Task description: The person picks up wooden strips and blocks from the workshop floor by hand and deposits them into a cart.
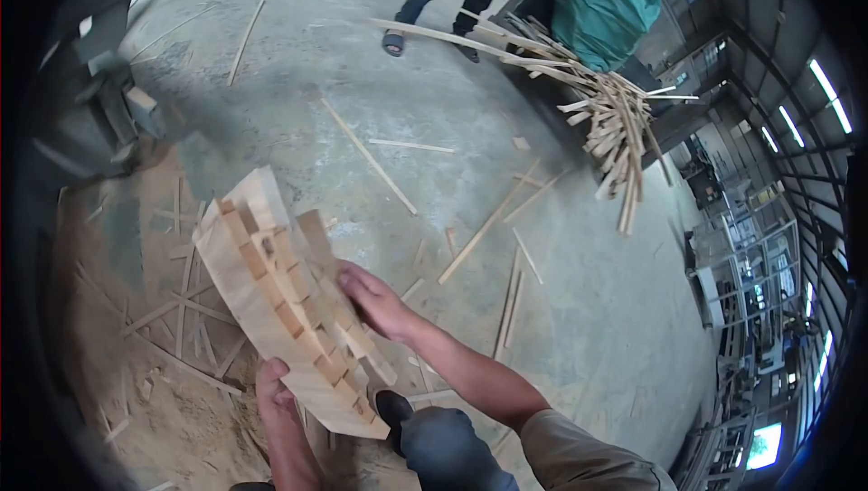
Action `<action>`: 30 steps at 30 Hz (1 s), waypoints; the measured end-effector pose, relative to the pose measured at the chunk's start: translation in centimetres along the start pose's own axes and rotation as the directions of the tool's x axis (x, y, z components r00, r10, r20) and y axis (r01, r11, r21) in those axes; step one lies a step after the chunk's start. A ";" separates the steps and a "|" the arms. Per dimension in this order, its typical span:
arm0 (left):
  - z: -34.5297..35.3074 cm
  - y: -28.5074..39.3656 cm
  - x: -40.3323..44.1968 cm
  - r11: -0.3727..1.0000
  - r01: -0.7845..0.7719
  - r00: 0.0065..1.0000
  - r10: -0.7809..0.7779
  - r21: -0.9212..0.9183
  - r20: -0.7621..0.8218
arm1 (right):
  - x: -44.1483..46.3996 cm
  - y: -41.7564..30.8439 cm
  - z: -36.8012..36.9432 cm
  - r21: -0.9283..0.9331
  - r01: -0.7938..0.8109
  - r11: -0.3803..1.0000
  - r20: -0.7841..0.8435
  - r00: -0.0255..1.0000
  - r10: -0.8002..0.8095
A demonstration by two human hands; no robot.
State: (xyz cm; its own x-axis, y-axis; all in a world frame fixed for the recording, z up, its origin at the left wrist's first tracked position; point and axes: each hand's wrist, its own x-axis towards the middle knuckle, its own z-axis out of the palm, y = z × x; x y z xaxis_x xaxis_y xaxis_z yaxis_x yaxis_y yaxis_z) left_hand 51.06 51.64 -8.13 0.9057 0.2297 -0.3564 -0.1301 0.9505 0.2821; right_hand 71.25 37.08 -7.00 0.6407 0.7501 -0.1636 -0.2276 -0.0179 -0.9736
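The shirt (624,475) is a dull grey-brown; its right sleeve (553,441) is short and loose, with soft folds, and stops near the elbow; the trousers (452,450) are blue-grey and look a bit paler over the knee; one shoe (392,408) shows, black with a round toe; the left hand (274,382) and the right hand (372,301) are bare, with no gloves; both forearms are bare too.

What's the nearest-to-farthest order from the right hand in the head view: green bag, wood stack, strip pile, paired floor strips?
From the right hand:
1. Wood stack: in its grip.
2. Paired floor strips: on the floor, to the right.
3. Strip pile: ahead, right.
4. Green bag: ahead, right, behind the pile's near ends.
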 end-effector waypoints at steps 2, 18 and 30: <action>2.1 0.5 -2.5 0.999 0.029 0.999 -0.028 0.014 -0.045 | -3.1 -7.2 2.3 -0.078 -0.034 0.996 0.019 0.999 0.036; 47.3 -0.7 -13.7 0.788 0.471 0.882 -0.435 0.397 -0.181 | -25.7 -50.0 -1.1 0.060 -0.162 0.985 -0.235 0.957 0.171; 70.9 -1.1 3.5 0.506 0.077 0.959 -0.272 0.859 0.075 | -14.7 -59.3 -14.8 0.241 0.048 0.969 -0.255 0.967 0.015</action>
State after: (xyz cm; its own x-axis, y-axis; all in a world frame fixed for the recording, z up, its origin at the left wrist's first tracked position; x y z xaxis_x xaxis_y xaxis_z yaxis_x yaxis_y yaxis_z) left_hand 83.03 36.63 53.50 0.9344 -0.0542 -0.3521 0.3503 0.3192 0.8806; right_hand 86.18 17.31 50.76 0.8028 0.5568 -0.2132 -0.3661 0.1781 -0.9134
